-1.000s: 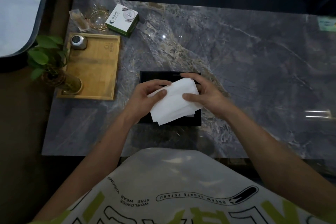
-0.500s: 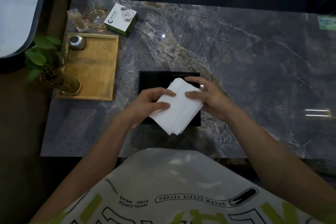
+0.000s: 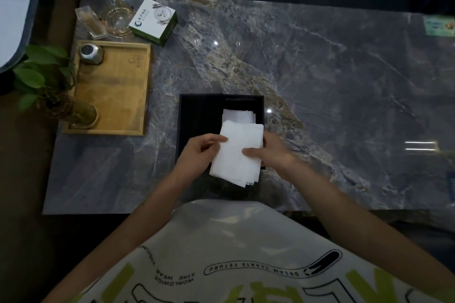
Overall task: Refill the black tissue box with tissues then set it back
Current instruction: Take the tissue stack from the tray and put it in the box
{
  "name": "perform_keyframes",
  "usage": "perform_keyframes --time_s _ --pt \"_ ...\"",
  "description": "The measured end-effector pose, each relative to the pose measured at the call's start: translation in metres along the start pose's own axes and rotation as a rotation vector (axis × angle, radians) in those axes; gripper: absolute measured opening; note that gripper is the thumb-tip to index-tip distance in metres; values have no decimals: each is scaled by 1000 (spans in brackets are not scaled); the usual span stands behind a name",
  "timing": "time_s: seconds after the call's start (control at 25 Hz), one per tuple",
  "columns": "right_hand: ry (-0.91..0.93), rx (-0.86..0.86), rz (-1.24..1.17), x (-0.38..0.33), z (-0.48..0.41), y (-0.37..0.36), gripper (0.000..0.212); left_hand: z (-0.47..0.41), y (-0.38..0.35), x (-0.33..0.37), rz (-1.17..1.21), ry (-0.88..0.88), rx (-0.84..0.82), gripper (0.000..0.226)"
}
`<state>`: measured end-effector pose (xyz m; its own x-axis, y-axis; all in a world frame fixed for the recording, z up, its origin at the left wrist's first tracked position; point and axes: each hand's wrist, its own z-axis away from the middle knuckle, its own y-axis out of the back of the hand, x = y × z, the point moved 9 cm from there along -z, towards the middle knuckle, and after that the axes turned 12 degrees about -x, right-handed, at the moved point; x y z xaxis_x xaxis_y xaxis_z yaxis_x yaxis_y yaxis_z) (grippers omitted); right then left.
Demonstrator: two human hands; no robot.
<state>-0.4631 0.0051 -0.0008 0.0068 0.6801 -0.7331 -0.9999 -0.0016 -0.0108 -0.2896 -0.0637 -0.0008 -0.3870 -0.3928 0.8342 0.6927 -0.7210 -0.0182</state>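
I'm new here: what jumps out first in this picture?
The bright white tissue stack, held between the left hand and right hand above the open black box on the marble table. A few tissues lie inside the box. At the left, a wooden tray carries a small tin.

Wide tabletop (image 3: 344, 106) lay open right of box (image 3: 197, 115), tissues (image 3: 236, 155) covered box's right side, tray (image 3: 118, 96), plant (image 3: 41, 76), carton (image 3: 154, 22) and glasses (image 3: 115, 19) crowded the left end
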Motion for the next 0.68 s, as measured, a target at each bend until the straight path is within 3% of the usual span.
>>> perform_keyframes --time_s 0.12,0.28,0.52,0.68 --pt "-6 41 170 0 -3 4 41 -2 0 2 -182 16 25 23" --pt "-34 148 203 1 -9 16 45 -10 -5 16 -300 0 75 20" --pt "66 279 305 -19 -11 32 41 -28 -15 21 -422 58 58 41" --pt "157 291 494 -38 -14 29 55 -39 -29 16 -484 122 -32 52"
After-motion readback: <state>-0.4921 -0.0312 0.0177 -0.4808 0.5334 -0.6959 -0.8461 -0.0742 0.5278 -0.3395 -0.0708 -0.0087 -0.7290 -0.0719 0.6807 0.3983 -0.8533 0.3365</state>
